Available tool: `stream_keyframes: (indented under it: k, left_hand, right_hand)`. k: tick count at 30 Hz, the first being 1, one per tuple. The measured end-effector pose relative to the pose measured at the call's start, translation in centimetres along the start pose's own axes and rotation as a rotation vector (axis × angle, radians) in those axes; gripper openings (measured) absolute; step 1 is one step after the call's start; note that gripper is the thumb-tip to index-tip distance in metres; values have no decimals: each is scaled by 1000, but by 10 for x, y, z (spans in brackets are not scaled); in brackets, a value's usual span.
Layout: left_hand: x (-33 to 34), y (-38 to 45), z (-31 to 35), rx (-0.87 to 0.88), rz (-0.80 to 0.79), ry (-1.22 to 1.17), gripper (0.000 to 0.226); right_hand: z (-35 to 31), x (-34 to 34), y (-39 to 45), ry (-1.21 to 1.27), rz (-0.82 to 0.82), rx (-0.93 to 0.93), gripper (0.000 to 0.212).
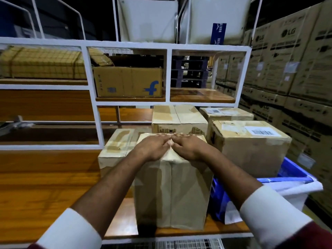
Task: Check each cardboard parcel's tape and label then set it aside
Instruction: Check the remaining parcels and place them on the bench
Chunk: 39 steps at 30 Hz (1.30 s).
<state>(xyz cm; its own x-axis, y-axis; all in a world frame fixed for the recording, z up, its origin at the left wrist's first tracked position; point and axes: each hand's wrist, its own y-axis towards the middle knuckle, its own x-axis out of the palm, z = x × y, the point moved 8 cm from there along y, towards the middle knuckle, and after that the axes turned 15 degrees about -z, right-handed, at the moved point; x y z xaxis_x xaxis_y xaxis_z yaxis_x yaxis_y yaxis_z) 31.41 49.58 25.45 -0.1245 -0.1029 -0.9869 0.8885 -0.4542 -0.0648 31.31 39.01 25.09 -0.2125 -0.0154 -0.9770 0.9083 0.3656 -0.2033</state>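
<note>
A tall cardboard parcel (pixel 172 194) stands upright at the front of the wooden table, with tape running down its front seam. My left hand (pixel 152 146) and my right hand (pixel 188 146) lie flat on its top, fingers straight, forefingers meeting over the centre tape. The hands hide most of the top face. A taped parcel (pixel 115 146) sits behind it on the left. Behind it stands another taped parcel (pixel 179 119). To the right is a larger parcel (pixel 251 150) with a white barcode label (pixel 263 132), and a smaller labelled parcel (pixel 226 113) behind that.
A blue plastic crate (pixel 294 169) with white wrapping sits at the right edge. A white metal shelf frame (pixel 93 97) rises behind the table and holds a printed carton (pixel 128 81). Stacked large cartons (pixel 291 69) fill the right side. Bare wooden tabletop (pixel 45 186) lies left.
</note>
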Motion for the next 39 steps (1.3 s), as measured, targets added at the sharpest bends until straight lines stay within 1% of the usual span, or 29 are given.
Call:
stream_keyframes:
  k: [3, 7, 12, 14, 17, 19, 22, 26, 29, 32, 35, 37, 39]
  left_hand:
    - [-5, -22, -21, -107, 25, -33, 44]
    - [6, -47, -36, -111, 41, -87, 46]
    - [4, -41, -31, -147, 51, 1, 47]
    - [-1, -46, -17, -116, 73, 34, 46]
    - [6, -58, 20, 8, 75, 7, 47]
    - [14, -64, 32, 20, 102, 37, 48]
    - [16, -64, 28, -9, 147, 62, 49]
    - [15, -68, 21, 6, 149, 60, 50]
    - [20, -91, -11, -63, 250, 62, 49]
    - [32, -109, -31, -23, 315, -84, 46]
    - [33, -101, -33, 29, 364, -216, 43]
    - [32, -100, -34, 52, 420, -294, 42]
    - [36, -104, -38, 75, 495, -375, 47]
  right_hand:
    - [23, -3, -18, 4, 17, 72, 52]
    - [35, 10, -39, 61, 37, 77, 53]
    - [30, 7, -35, -12, 36, 128, 55]
    - [22, 2, -41, -36, 45, 112, 53]
    - [-10, 6, -53, 1, 48, -19, 50]
    - [-23, 14, -57, -16, 88, -51, 51]
    - [-22, 20, -54, -12, 158, -35, 51]
    - [-17, 13, -67, -22, 154, -27, 52]
    - [4, 15, -99, -21, 226, 15, 53]
    - [13, 25, -121, 25, 316, -14, 53]
    - [16, 28, -116, 77, 360, -43, 53]
    - [20, 32, -114, 203, 438, -93, 53]
    - [34, 43, -118, 410, 557, -128, 62]
